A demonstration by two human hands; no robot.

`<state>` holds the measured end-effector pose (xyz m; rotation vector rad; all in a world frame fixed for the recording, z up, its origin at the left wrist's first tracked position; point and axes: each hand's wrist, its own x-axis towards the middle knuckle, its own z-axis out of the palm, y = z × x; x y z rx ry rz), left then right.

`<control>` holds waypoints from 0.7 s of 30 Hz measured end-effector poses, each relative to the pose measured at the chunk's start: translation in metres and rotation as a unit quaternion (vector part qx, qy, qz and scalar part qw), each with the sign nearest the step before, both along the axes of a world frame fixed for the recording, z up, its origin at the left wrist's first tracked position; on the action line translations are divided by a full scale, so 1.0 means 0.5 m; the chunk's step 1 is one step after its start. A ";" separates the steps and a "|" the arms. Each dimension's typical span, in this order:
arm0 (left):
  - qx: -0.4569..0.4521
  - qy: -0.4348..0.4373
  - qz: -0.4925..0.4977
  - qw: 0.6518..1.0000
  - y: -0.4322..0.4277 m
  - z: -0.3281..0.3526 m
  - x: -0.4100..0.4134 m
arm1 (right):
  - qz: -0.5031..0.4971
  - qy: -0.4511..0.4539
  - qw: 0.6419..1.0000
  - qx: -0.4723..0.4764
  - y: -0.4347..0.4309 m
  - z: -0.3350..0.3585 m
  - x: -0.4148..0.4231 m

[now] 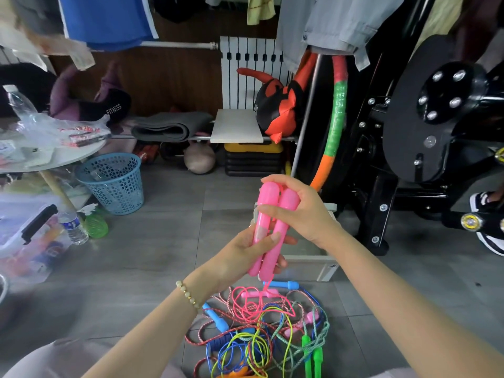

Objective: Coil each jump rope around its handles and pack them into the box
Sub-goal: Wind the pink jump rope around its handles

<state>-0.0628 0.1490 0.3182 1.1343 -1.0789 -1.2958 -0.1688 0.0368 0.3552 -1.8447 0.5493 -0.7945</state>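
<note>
Holding the two pink handles (282, 227) side by side, near upright, dead centre of view. The left hand (245, 252) grips their lower half, thumb across the front. The right hand (300, 211) grips the upper half, fingers curled over the tops. A bead bracelet (186, 293) sits on the left wrist.

The pink rope (253, 301) hangs from the bottom ends of the handles and drops at 6 o'clock into loose loops on the floor (163, 255). Not wound round the handles.

The box (308, 268) is on the floor directly behind the hands, its near wall showing at 4 o'clock of the left hand. The rest is hidden, so I can't tell what's inside.

The pile of ropes (261, 334) is at 6 o'clock, just below the hands: tangled blue, yellow, green and red-white cords. A blue handle (283, 284) lies at the pile's 12 o'clock edge, just in front of the box. A pair of green handles (311, 356) lies at its 4 o'clock edge.

At 9 o'clock there's a round table (68, 156) with a blue mesh basket (114, 184) beside it. A water bottle (73, 225) stands at the basket's 7 o'clock.
</note>
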 end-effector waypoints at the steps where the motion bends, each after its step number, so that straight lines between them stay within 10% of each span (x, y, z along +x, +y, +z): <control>1: -0.001 -0.002 0.006 1.000 0.000 -0.002 0.000 | -0.003 0.000 1.000 -0.005 0.000 -0.002 0.000; 21: 0.052 0.049 0.066 0.995 0.000 0.020 0.016 | 0.009 -0.010 0.998 -0.061 0.022 0.001 0.016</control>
